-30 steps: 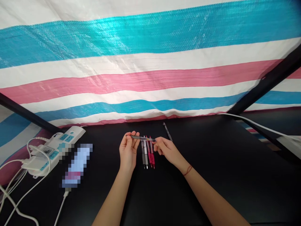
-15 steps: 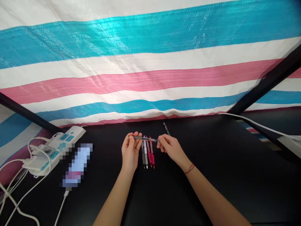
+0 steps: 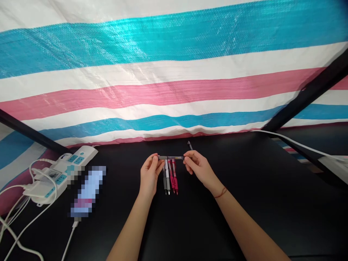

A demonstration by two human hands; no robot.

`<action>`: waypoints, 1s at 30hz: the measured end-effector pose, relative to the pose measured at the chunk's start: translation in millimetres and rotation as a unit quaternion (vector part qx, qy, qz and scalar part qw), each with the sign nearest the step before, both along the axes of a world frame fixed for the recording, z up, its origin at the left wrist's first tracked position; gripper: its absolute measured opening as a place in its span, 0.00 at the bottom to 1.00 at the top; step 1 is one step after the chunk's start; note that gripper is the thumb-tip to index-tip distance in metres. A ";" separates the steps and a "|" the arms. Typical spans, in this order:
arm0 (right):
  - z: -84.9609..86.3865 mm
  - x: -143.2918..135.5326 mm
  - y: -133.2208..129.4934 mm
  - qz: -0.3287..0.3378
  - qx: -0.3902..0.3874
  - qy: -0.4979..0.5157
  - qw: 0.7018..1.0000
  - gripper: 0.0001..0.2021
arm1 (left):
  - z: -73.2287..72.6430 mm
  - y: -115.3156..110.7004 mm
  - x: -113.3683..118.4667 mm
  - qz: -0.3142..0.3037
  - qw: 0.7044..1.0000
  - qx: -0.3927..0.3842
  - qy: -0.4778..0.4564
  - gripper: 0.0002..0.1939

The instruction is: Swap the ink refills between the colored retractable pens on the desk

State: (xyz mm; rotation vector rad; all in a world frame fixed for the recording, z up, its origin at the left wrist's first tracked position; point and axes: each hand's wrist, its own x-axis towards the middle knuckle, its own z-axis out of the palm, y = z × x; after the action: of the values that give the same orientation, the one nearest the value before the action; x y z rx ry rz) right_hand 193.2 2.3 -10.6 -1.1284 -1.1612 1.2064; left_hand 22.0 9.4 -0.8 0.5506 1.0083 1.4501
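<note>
A slim pen [image 3: 175,157] with a grey grip and a clear barrel lies level between my two hands. My left hand [image 3: 149,172] pinches its grey end between thumb and fingers. At the clear end, my right hand [image 3: 198,165] pinches the tip. Just below and behind the held pen, several pens lie side by side on the table: a grey one [image 3: 164,183], a white one [image 3: 168,179] and red ones [image 3: 174,181]. Another pen [image 3: 189,145] lies beyond my right hand, partly hidden by it.
A white power strip [image 3: 67,170] with plugs and cables sits at the left. Beside it a phone [image 3: 88,192], blurred out, is connected to a white cable [image 3: 69,239]. A striped sheet [image 3: 174,87] hangs behind the black table [image 3: 174,232]; a black bar [image 3: 307,94] slants at the right.
The held pen has gone from slightly tilted to nearly level, its right end rising. My right hand has moved up a little; both hands keep their pinch.
</note>
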 end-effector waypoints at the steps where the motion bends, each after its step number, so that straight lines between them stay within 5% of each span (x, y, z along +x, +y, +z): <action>1: 0.9 0.2 -0.1 -0.011 0.004 0.011 1.000 0.17 | -0.2 -0.2 0.0 -0.002 1.000 -0.003 0.009 0.13; 7: -2.1 1.8 1.2 -0.041 -0.069 0.001 0.997 0.18 | -1.0 -1.4 1.5 -0.016 1.000 -0.011 0.010 0.14; 20: -4.6 2.2 2.9 -0.026 -0.022 -0.001 0.999 0.16 | -1.4 0.4 0.9 0.002 1.000 -0.031 -0.005 0.09; 30: 2.5 6.5 4.3 -0.085 -0.028 0.096 0.991 0.13 | -2.9 2.9 -4.4 0.029 0.998 -0.040 -0.029 0.05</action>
State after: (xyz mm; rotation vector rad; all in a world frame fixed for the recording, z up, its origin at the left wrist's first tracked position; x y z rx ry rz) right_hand 199.7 6.6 -8.1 -1.1029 -0.8725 1.1932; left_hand 17.6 12.2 -3.7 0.4218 1.0396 1.4626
